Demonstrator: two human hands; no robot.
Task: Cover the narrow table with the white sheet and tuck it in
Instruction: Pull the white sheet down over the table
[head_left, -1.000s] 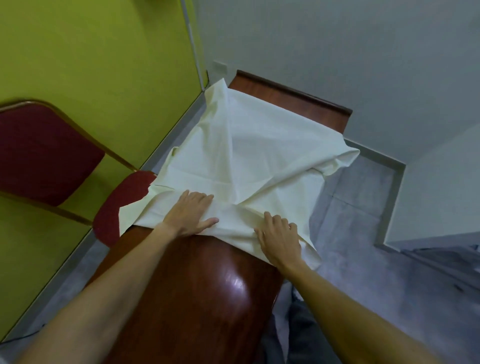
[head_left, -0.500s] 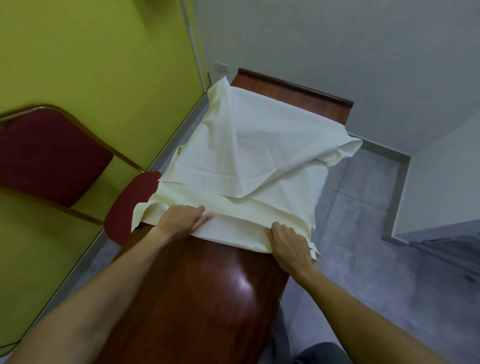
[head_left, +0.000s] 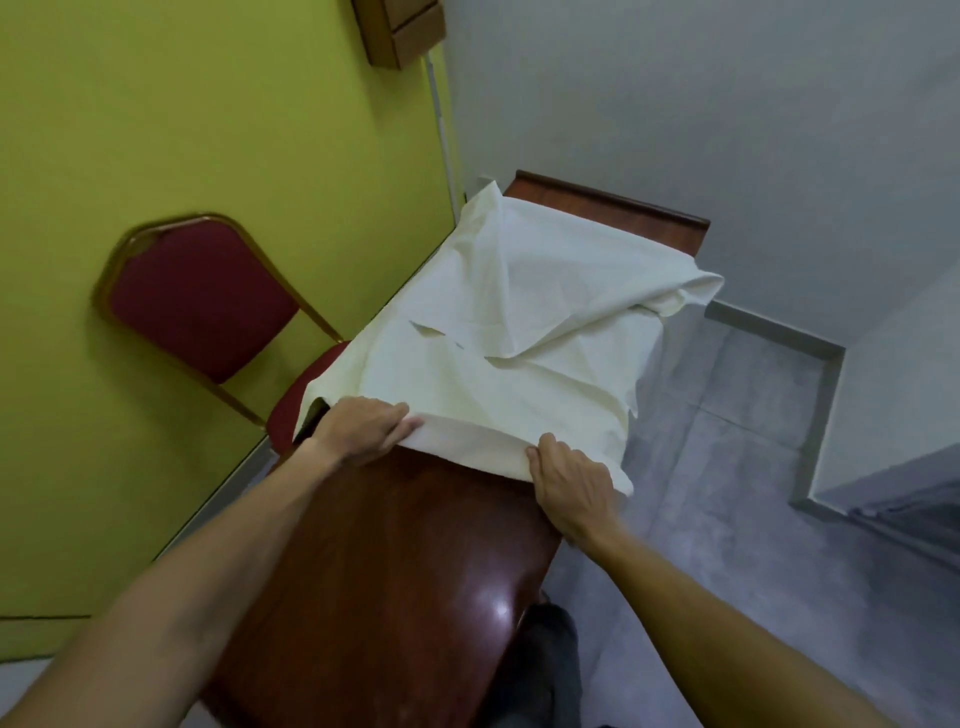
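Note:
A narrow glossy brown table runs away from me toward the far wall. The white sheet lies rumpled over its middle and far part, folded over on itself, hanging off both long sides. The near half of the tabletop is bare, and a strip of wood shows at the far end. My left hand grips the sheet's near edge at the left. My right hand pinches the same edge at the right. The edge between them is lifted slightly off the wood.
A red padded chair with a gold frame stands against the yellow-green wall, its seat tucked beside the table's left side. Grey tiled floor lies to the right. A white wall closes the far end.
Both hands went from pressing flat on the sheet to gripping its near edge and lifting it. The view has tilted up and shows more of the walls.

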